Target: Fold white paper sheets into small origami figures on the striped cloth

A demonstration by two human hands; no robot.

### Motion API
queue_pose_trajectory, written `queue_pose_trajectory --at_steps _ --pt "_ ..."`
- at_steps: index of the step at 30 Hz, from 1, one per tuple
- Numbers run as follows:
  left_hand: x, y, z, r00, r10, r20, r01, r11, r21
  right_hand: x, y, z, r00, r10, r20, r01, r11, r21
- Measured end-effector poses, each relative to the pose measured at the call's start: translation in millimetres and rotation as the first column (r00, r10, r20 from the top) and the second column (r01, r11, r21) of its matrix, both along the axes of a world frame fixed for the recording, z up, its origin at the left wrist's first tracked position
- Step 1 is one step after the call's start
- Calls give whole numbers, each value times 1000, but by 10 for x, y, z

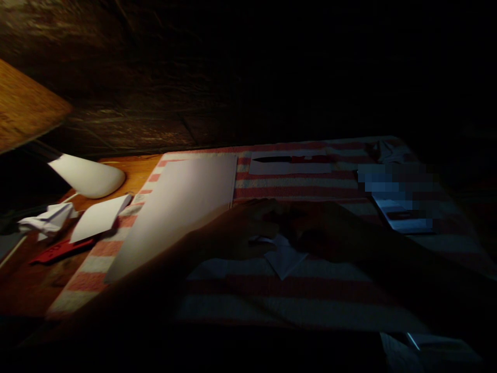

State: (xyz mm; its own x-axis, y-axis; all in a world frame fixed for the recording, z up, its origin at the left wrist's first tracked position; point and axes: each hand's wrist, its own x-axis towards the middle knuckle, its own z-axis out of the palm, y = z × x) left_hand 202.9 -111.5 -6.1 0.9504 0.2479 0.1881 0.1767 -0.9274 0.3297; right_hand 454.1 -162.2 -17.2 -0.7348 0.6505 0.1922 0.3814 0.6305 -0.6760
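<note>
A small folded piece of white paper [285, 257] with a pointed lower end is between my two hands, over a red-and-white striped cloth [279, 303]. My left hand [254, 228] is closed on the paper's left side, fingers bent. From the right, my right hand [316, 228] meets it, with its curled fingers on the paper's upper right part. Deep shadow covers both hands, so single fingers are hard to make out. Another pale piece of paper [209, 269] lies on the cloth beside my left forearm.
Large white sheets [182, 199] lie left of centre. Behind my hands, a dark knife [274, 159] rests on a paper strip [295, 168]. At right glows a screen device [407, 220]. Left stand a lamp [89, 176], crumpled or folded paper [50, 220], white paper [101, 217] and a red-handled object [62, 251].
</note>
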Motion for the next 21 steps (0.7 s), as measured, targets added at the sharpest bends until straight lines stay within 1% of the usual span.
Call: queue_pose_trajectory --at_steps 6,16,21 --pt "1 4 4 1000 -2 27 3 1000 -26 19 2 -21 999 -23 49 24 1000 -16" --pt "-15 32 -53 999 -15 39 16 999 -43 30 28 -49 999 11 -45 -13 998 -60" --pt "-11 25 -40 1000 -5 10 6 999 -53 21 18 -33 999 -21 -30 18 994 -110"
